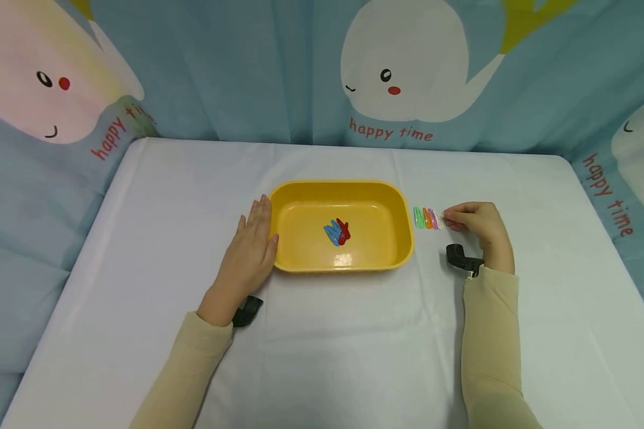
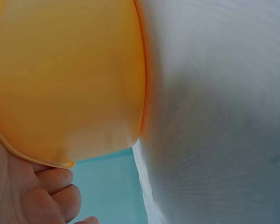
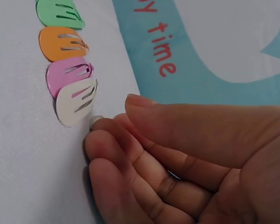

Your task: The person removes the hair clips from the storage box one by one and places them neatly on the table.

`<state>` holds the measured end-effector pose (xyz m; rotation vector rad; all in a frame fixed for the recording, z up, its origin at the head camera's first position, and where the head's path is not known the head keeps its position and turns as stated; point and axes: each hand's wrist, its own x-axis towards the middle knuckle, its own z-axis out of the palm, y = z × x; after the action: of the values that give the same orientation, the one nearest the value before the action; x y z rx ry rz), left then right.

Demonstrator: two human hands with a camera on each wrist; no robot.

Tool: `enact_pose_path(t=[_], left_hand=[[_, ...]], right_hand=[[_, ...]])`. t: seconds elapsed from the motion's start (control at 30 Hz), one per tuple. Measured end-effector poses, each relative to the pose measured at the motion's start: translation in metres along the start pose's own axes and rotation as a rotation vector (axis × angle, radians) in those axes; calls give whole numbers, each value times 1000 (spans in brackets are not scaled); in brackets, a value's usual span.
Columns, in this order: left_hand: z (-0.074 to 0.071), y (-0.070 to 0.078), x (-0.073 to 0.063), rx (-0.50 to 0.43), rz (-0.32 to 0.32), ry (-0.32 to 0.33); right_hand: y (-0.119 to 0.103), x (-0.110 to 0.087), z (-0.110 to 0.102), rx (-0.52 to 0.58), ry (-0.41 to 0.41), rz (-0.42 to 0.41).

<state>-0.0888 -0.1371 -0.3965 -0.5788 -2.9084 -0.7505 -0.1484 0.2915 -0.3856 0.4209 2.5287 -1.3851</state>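
A yellow basin (image 1: 354,262) stands mid-table with blue snap hair clips (image 1: 333,232) and red snap hair clips (image 1: 343,232) lying in it. My left hand (image 1: 247,253) rests along the basin's left side with straight fingers, touching the rim, as the left wrist view also shows. To the right of the basin lies a row of snap hair clips: green (image 3: 60,13), orange (image 3: 60,44), pink-purple (image 3: 67,74) and white (image 3: 74,105). My right hand (image 1: 477,223) is beside the white clip at the row's right end, fingers loosely bent, thumb apart from them, with nothing visibly held.
A white cloth (image 1: 343,357) covers the table. Behind it hangs a blue curtain (image 1: 236,71) printed with whales. Black wrist-worn mounts (image 1: 461,259) sit near both hands.
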Motion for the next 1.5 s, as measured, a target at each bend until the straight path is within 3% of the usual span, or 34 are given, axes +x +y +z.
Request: enact_pose_path(t=[0.17, 0.77, 1.07, 1.5], left_hand=[[1, -1, -2, 14, -4, -12], [-3, 3, 3, 15, 11, -15], [-2, 3, -2, 21, -30, -31], [-5, 4, -3, 24, -25, -32]], right_hand=[[2, 0, 1, 50, -5, 1], [5, -3, -5, 30, -17, 8], [6, 0, -3, 41, -35, 29], [3, -2, -3, 52, -45, 30]])
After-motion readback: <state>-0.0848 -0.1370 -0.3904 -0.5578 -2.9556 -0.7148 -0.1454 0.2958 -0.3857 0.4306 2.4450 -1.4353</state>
